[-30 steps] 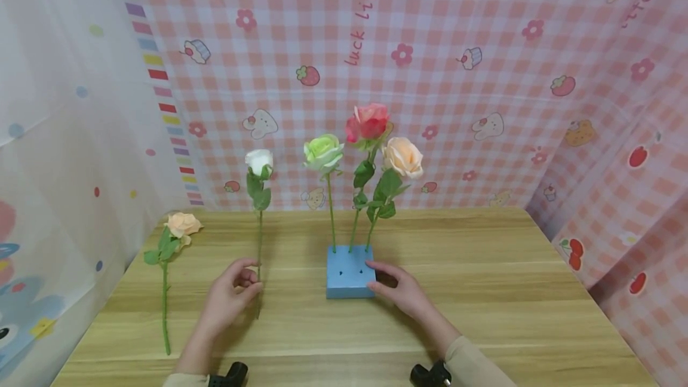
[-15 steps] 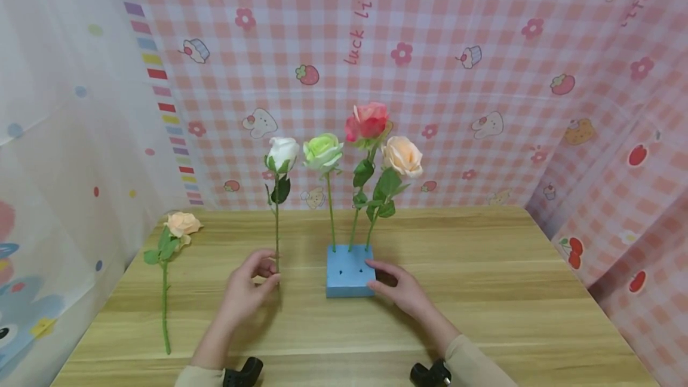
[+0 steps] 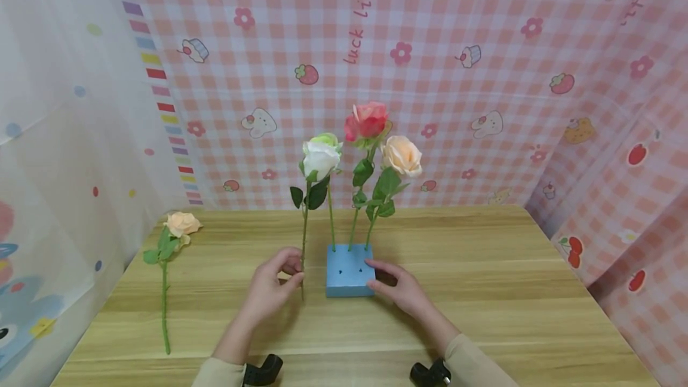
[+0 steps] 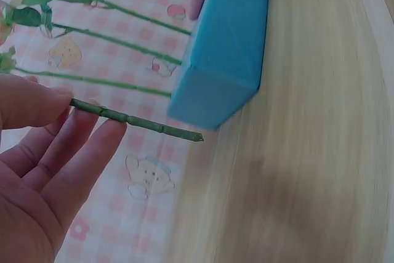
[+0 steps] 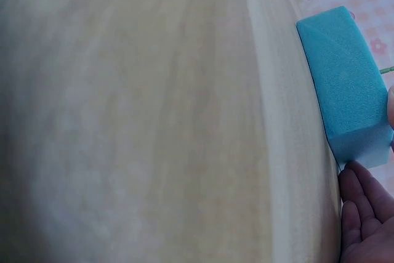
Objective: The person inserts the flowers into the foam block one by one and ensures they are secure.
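Note:
My left hand (image 3: 276, 282) pinches the lower stem of an artificial white rose (image 3: 321, 160) between thumb and fingers. The rose stands nearly upright, left of a blue block (image 3: 350, 284). In the left wrist view, the cut end of its green stem (image 4: 148, 124) points toward the table, beside the block. Three stems rise from the block's back row: a green rose (image 3: 328, 138) partly hidden by the white one, a pink rose (image 3: 368, 121) and a peach rose (image 3: 402, 156). Two small holes show in front. My right hand (image 3: 400, 288) touches the block's right side with extended fingers.
Another peach rose (image 3: 183, 224) lies on the wooden table (image 3: 484, 291) at the left, its stem toward the near edge. A pink checked cloth (image 3: 446, 94) hangs behind the table, and a white patterned cloth (image 3: 59, 154) hangs at the left.
My left hand has carried the white rose rightward, close to the block, and its bloom now overlaps the green rose. The right hand and the block have stayed in place.

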`<state>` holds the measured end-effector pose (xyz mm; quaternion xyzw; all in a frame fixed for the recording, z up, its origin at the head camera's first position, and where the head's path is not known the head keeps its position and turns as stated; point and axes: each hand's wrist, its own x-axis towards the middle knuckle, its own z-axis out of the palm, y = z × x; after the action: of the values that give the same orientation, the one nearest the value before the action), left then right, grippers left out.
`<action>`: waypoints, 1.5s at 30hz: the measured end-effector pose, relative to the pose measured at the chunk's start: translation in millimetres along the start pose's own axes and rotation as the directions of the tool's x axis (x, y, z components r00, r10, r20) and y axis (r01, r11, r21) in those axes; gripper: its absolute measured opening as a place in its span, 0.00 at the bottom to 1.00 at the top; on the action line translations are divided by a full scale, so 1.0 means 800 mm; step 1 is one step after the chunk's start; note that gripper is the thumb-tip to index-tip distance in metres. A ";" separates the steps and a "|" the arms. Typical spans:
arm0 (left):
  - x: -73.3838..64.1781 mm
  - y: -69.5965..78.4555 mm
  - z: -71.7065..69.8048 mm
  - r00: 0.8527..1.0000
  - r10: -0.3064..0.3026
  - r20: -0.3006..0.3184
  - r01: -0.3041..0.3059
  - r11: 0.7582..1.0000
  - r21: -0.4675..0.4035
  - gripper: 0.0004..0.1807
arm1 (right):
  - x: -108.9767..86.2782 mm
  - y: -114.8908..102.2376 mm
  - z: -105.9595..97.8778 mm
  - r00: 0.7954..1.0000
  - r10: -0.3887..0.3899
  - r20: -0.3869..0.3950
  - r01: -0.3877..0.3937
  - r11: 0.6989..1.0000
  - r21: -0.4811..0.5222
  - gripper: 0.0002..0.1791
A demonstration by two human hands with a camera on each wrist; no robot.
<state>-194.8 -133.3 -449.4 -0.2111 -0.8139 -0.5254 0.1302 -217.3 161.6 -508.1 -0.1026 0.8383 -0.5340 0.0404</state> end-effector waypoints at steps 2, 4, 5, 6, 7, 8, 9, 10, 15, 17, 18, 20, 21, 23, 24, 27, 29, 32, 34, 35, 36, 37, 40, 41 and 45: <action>0.003 0.002 0.006 1.000 -0.002 0.014 0.003 1.000 -0.007 0.21 | 0.000 0.000 0.000 1.000 0.000 0.000 0.000 1.000 0.003 0.26; 0.007 0.005 0.013 0.999 0.001 0.034 0.000 1.000 -0.015 0.21 | 0.000 0.001 -0.001 1.000 0.000 -0.003 0.000 1.000 0.006 0.26; 0.009 0.007 0.016 0.999 0.000 0.046 0.001 1.000 -0.015 0.20 | 0.000 0.001 -0.001 1.000 0.001 -0.006 -0.001 1.000 0.007 0.26; 0.012 0.010 0.018 0.998 0.000 0.058 0.001 1.000 -0.017 0.20 | 0.000 0.001 -0.001 1.000 0.000 -0.007 0.000 1.000 0.007 0.26; 0.014 0.012 0.021 0.997 0.005 0.071 -0.003 1.000 -0.018 0.19 | 0.000 0.001 -0.001 1.000 0.002 -0.011 -0.002 1.000 0.007 0.26; 0.017 0.014 0.024 0.997 0.007 0.083 -0.006 1.000 -0.018 0.19 | 0.000 0.001 -0.001 1.000 0.004 -0.014 -0.004 1.000 0.006 0.26; 0.019 0.016 0.027 0.996 0.012 0.093 -0.010 1.000 -0.020 0.18 | 0.000 0.001 -0.001 1.000 0.006 -0.015 -0.006 1.000 0.005 0.26; 0.022 0.019 0.030 0.995 0.015 0.099 -0.013 1.000 -0.022 0.18 | -0.001 0.001 -0.002 1.000 0.008 -0.015 -0.008 1.000 0.005 0.26; 0.033 0.026 0.046 0.992 0.051 0.116 -0.046 0.998 -0.038 0.16 | -0.001 0.000 -0.001 1.000 -0.003 -0.019 0.003 1.000 0.012 0.26; 0.038 0.028 0.052 0.990 0.068 0.120 -0.064 0.997 -0.038 0.16 | 0.000 0.001 -0.001 1.000 -0.015 -0.026 0.015 1.000 0.017 0.25; 0.040 0.029 0.055 0.989 0.080 0.123 -0.076 0.996 -0.040 0.16 | 0.000 0.001 0.000 0.999 -0.019 -0.028 0.020 1.000 0.021 0.25; 0.044 0.030 0.061 0.987 0.101 0.126 -0.097 0.994 -0.041 0.15 | 0.000 0.001 0.000 0.999 -0.028 -0.034 0.028 0.999 0.019 0.24; 0.047 0.031 0.064 0.986 0.111 0.125 -0.107 0.993 -0.041 0.15 | 0.000 0.000 0.001 0.999 -0.028 -0.034 0.029 0.999 0.019 0.24; 0.050 0.032 0.069 0.985 0.124 0.122 -0.119 0.992 -0.045 0.15 | -0.001 -0.004 0.001 0.999 -0.030 -0.031 0.031 0.999 0.018 0.24; 0.052 0.033 0.071 0.984 0.129 0.120 -0.124 0.991 -0.048 0.15 | -0.002 -0.008 0.001 0.999 -0.030 -0.028 0.031 0.999 0.021 0.24; 0.056 0.035 0.078 0.984 0.137 0.112 -0.133 0.990 -0.044 0.15 | -0.009 -0.026 -0.001 0.999 -0.037 -0.016 0.038 0.999 0.028 0.24; 0.059 0.037 0.082 0.985 0.133 0.106 -0.129 0.991 -0.043 0.15 | -0.013 -0.039 -0.004 0.999 -0.040 -0.005 0.040 0.999 0.029 0.23; 0.062 0.038 0.087 0.988 0.124 0.090 -0.121 0.992 -0.036 0.15 | -0.020 -0.054 -0.009 0.999 -0.039 0.012 0.039 0.999 0.024 0.23; 0.064 0.038 0.090 0.990 0.115 0.079 -0.112 0.993 -0.038 0.15 | -0.022 -0.059 -0.010 0.999 -0.039 0.020 0.039 0.999 0.021 0.23; 0.065 0.037 0.092 0.991 0.112 0.075 -0.110 0.993 -0.036 0.15 | -0.023 -0.060 -0.010 0.999 -0.043 0.022 0.042 0.999 0.021 0.23; 0.066 0.037 0.094 0.991 0.111 0.071 -0.109 0.993 -0.038 0.15 | -0.023 -0.060 -0.011 0.999 -0.046 0.023 0.046 0.999 0.020 0.23; 0.067 0.037 0.095 0.992 0.110 0.068 -0.107 0.994 -0.036 0.15 | -0.023 -0.060 -0.011 0.998 -0.051 0.022 0.051 0.999 0.019 0.23; 0.071 0.035 0.099 0.992 0.108 0.067 -0.106 0.994 -0.034 0.15 | -0.022 -0.058 -0.010 0.998 -0.057 0.021 0.056 0.998 0.024 0.23; 0.073 0.035 0.100 0.992 0.106 0.067 -0.104 0.994 -0.030 0.15 | -0.021 -0.056 -0.010 0.998 -0.059 0.019 0.059 0.998 0.027 0.23; 0.077 0.035 0.103 0.993 0.102 0.062 -0.101 0.995 -0.018 0.14 | -0.019 -0.052 -0.009 0.998 -0.060 0.024 0.059 0.998 0.036 0.24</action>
<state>-234.6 -35.5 -434.7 -0.2696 -0.8019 -0.5172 0.1294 -198.2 154.4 -467.8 -0.1335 0.8246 -0.5485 0.0367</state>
